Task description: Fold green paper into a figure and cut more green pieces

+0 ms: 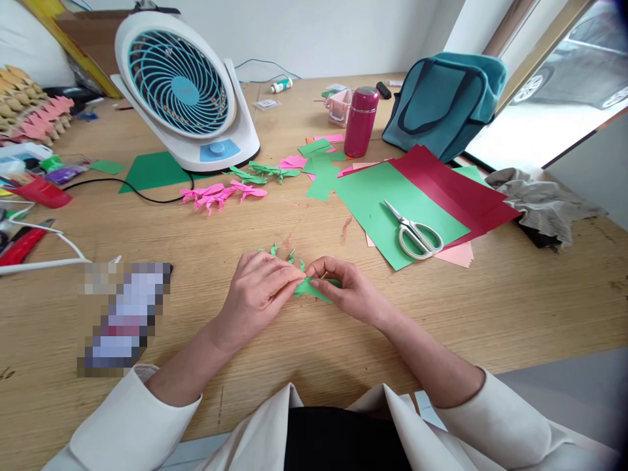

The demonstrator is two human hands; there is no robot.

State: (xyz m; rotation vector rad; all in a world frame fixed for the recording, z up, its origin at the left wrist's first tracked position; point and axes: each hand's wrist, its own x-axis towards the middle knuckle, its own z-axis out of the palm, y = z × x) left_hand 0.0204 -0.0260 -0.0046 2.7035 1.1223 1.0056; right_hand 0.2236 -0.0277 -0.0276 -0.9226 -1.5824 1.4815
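Green paper piece [321, 289] low over the middle of the counter [549, 301], between my hands. Left hand [251, 296]: grip clamped on its left end, thumb against fingers. Right hand [356, 294]: thumb and index pinched on the paper, tips almost meeting the left's. Curled green bits [290, 256] poke out beyond my fingers; can't tell if they join this piece.

Handling, my judgement: thin stock, so light pinches close to the working spot. Brace with the left, make small turns with the right; a hard pull could tear it or leave a stray crease. Keep the curls from being squashed.

Edges: near edge runs under my forearms. Left, a pixelated slab [125, 317] limits that elbow. Far side, pink paper figures [216, 195]. Far right, scissors [416, 237] on a light green sheet [373, 203]. Most room for movement: rightward, nearer than the sheets.
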